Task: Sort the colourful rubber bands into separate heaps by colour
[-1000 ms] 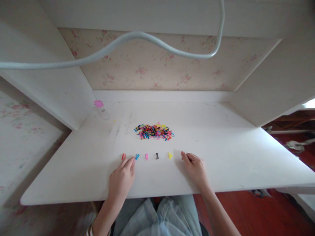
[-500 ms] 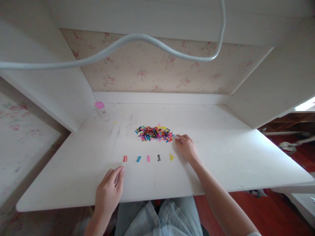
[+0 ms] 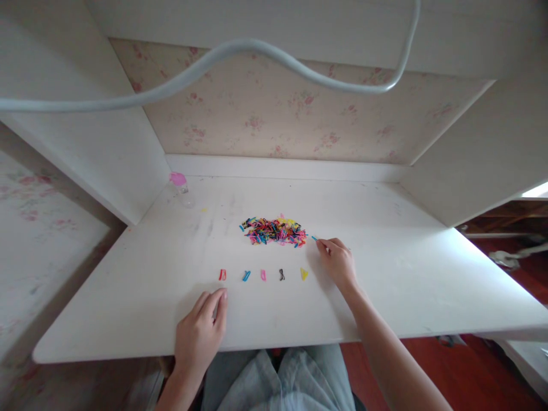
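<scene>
A blue rubber band [image 3: 314, 238] sticks out from the pinched thumb and forefinger of my right hand [image 3: 337, 261], just right of a heap of small multicoloured rubber bands [image 3: 276, 231]. Nearer to me, small bands lie in a spaced row: red [image 3: 222, 274], blue [image 3: 246, 275], pink [image 3: 263, 275], black [image 3: 281, 274] and yellow [image 3: 303, 274]. My left hand [image 3: 202, 322] rests on the table below the red ones, its thumb and forefinger together and the other fingers curled. Nothing shows between its fingertips.
A clear bottle with a pink lid [image 3: 177, 178] stands at the back left of the white table [image 3: 385, 274]. A thick white cable [image 3: 240, 45] crosses high in front of me. White panels flank the table on both sides.
My right hand has drawn away from the heap to the right, with the blue rubber band now showing apart from it. The whole view has shifted slightly; my left hand keeps its pose.
</scene>
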`<action>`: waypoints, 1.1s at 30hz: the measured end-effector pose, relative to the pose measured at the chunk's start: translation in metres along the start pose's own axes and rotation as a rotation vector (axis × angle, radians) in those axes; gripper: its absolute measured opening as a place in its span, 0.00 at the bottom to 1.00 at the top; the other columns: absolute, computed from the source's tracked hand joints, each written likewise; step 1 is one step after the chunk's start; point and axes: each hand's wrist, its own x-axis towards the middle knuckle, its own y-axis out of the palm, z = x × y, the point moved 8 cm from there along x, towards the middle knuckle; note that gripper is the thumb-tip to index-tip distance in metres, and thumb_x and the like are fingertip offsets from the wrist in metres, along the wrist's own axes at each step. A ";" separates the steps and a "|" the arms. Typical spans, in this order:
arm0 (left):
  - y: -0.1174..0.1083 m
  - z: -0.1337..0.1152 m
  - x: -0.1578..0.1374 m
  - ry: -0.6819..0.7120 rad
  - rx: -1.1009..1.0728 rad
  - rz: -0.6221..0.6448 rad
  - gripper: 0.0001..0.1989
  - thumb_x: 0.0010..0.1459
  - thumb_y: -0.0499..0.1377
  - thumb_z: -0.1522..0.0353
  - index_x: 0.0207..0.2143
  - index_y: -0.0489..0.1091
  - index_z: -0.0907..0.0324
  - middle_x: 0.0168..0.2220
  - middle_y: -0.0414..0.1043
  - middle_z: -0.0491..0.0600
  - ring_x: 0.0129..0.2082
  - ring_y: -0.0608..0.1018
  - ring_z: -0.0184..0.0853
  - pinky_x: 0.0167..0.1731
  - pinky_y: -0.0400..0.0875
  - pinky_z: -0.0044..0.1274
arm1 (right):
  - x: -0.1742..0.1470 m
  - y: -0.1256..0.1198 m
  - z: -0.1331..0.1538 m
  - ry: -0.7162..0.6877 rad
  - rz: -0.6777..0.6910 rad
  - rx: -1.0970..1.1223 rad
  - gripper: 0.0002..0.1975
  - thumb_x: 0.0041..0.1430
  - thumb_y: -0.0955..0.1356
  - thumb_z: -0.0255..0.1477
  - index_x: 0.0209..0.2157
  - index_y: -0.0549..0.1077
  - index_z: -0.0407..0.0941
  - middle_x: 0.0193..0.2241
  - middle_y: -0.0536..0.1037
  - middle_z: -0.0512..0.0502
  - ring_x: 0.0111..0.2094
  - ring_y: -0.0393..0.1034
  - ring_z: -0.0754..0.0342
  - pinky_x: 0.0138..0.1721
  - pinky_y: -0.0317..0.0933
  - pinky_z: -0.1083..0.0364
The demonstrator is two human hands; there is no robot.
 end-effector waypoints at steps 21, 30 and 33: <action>0.000 -0.007 0.000 0.016 0.022 0.048 0.09 0.61 0.53 0.65 0.40 0.72 0.55 0.30 0.74 0.44 0.25 0.75 0.26 0.27 0.65 0.18 | -0.102 0.038 0.168 -0.267 0.181 -0.112 0.15 0.65 0.59 0.29 0.31 0.75 0.47 0.31 0.74 0.47 0.34 0.69 0.57 0.31 0.56 0.60; 0.001 -0.006 0.000 0.015 0.028 0.060 0.09 0.61 0.53 0.64 0.39 0.72 0.54 0.29 0.74 0.43 0.26 0.75 0.26 0.27 0.64 0.19 | -0.101 0.053 0.179 -0.303 0.233 -0.198 0.12 0.63 0.61 0.27 0.29 0.73 0.45 0.31 0.74 0.46 0.34 0.68 0.55 0.29 0.55 0.58; 0.002 -0.006 0.000 0.014 0.028 0.064 0.09 0.61 0.53 0.64 0.38 0.72 0.54 0.28 0.74 0.43 0.25 0.75 0.26 0.26 0.64 0.19 | -0.100 0.055 0.183 -0.316 0.242 -0.207 0.12 0.63 0.61 0.26 0.29 0.73 0.45 0.30 0.73 0.46 0.34 0.68 0.55 0.29 0.55 0.58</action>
